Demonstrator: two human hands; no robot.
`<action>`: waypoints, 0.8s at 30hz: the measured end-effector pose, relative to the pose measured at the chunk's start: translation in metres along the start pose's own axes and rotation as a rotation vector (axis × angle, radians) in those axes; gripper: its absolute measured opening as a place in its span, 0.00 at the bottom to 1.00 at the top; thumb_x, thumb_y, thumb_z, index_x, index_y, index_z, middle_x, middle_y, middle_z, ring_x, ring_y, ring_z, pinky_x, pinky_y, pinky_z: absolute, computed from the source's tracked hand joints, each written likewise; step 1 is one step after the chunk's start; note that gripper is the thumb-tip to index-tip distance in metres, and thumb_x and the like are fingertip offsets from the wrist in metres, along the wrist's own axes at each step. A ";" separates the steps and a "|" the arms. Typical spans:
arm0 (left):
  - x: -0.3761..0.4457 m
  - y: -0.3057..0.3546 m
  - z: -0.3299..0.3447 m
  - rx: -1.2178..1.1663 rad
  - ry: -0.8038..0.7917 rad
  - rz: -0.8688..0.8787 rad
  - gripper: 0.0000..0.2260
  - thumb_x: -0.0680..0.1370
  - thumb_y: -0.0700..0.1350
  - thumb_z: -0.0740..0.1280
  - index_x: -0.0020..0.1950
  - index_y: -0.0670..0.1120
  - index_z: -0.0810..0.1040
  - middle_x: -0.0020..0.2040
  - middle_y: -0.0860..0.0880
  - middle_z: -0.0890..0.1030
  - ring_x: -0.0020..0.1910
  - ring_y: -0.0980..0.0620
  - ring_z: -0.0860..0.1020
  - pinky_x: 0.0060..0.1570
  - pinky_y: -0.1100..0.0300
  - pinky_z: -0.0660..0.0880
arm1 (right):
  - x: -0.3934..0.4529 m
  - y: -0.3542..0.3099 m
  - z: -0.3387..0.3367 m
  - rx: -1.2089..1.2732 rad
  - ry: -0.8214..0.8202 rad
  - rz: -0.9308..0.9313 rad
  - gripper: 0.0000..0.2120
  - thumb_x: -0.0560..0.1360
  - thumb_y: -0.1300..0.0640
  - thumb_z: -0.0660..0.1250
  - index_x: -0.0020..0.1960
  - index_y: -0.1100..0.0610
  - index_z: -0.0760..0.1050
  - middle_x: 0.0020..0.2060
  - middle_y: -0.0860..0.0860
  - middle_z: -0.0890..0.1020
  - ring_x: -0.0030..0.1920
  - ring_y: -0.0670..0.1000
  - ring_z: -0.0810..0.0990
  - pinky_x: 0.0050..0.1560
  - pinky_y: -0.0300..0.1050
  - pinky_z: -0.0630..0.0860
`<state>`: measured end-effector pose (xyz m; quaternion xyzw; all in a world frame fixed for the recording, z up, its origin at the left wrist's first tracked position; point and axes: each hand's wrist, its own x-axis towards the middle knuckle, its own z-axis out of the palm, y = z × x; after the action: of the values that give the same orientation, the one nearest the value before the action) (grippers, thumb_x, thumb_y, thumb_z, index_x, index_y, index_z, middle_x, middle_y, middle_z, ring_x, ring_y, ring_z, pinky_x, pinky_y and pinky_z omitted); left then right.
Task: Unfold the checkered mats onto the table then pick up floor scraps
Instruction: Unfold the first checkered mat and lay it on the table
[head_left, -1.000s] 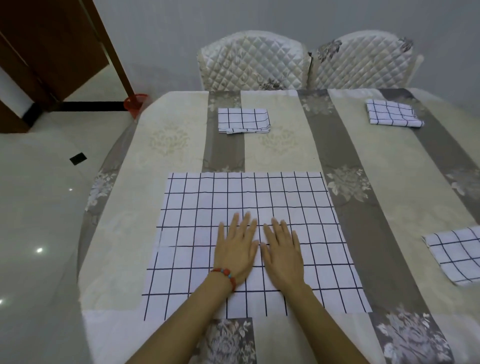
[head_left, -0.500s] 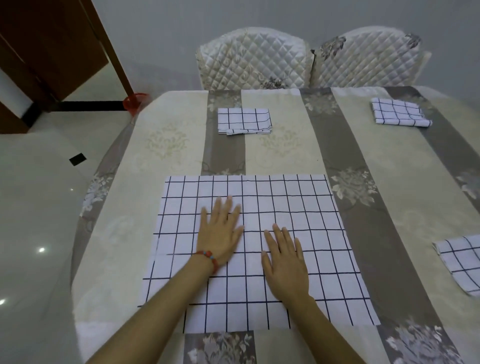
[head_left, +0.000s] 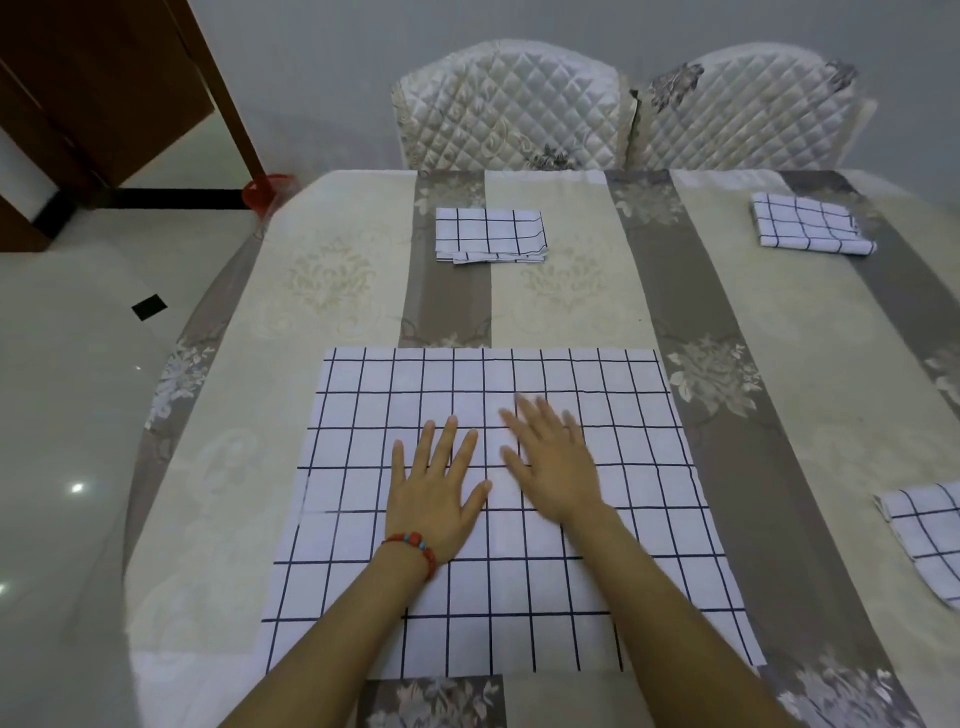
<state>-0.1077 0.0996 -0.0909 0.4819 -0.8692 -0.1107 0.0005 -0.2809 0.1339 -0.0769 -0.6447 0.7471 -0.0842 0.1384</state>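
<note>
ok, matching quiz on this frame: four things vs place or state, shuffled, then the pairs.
Things:
1. unfolded mat
2. folded mat, far middle
3. red bracelet
4. black scrap

Places or states:
A. on the floor, left of the table
B. on the left wrist
C. spread flat under both hands
D. lying before the left chair

Pairs: 1-C, 2-D, 3-B, 4-A

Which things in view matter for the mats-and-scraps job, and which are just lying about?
Job:
unfolded checkered mat
three folded checkered mats
black floor scrap
table

Lying about:
two quilted chairs
red cup on floor
</note>
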 end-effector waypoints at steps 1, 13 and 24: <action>0.001 0.000 0.000 -0.002 -0.004 -0.001 0.26 0.76 0.64 0.38 0.67 0.59 0.29 0.72 0.56 0.33 0.71 0.51 0.31 0.70 0.46 0.31 | 0.004 0.020 -0.003 -0.036 0.031 0.122 0.24 0.80 0.46 0.48 0.75 0.49 0.49 0.77 0.48 0.49 0.76 0.50 0.45 0.74 0.51 0.40; 0.000 0.001 0.000 -0.004 0.002 0.001 0.26 0.76 0.63 0.41 0.68 0.59 0.31 0.72 0.56 0.32 0.71 0.51 0.31 0.70 0.45 0.30 | -0.053 -0.018 0.021 0.006 0.075 0.135 0.25 0.79 0.42 0.43 0.74 0.45 0.43 0.73 0.42 0.40 0.74 0.45 0.36 0.73 0.47 0.34; -0.006 0.004 -0.011 -0.044 -0.040 0.023 0.34 0.71 0.66 0.29 0.74 0.53 0.41 0.75 0.53 0.38 0.74 0.50 0.37 0.71 0.45 0.34 | -0.106 0.048 -0.034 0.166 0.136 0.417 0.23 0.80 0.50 0.53 0.73 0.54 0.59 0.75 0.53 0.58 0.76 0.51 0.52 0.75 0.49 0.44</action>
<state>-0.1070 0.1046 -0.0790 0.4693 -0.8719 -0.1394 -0.0050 -0.3232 0.2439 -0.0495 -0.4556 0.8623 -0.1580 0.1546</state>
